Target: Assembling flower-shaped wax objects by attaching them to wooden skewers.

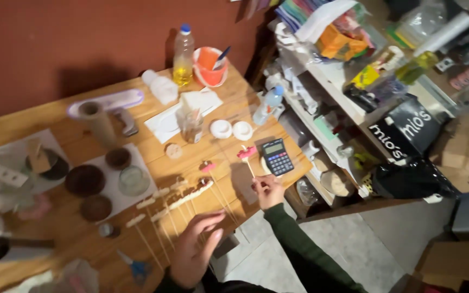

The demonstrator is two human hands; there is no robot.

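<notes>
My right hand [268,190] pinches the lower end of a thin wooden skewer [249,167] that carries a pink piece [247,153] at its top, just left of a black calculator [277,156]. Over the near ends of several skewers [183,198] lying in a row on the wooden table [153,163], my left hand [194,247] hovers with its fingers spread. Those skewers hold pale pieces, and one [208,166] has a pink top. Whether the left fingers touch the sticks is unclear.
Dark bowls [84,180] and a glass bowl [133,180] sit on white paper at left. A jar [192,126], two white cups [221,128], an oil bottle [183,57], an orange bowl [210,68] and a paper roll [97,122] stand behind. Blue scissors [137,267] lie near. Cluttered shelves [354,92] stand right.
</notes>
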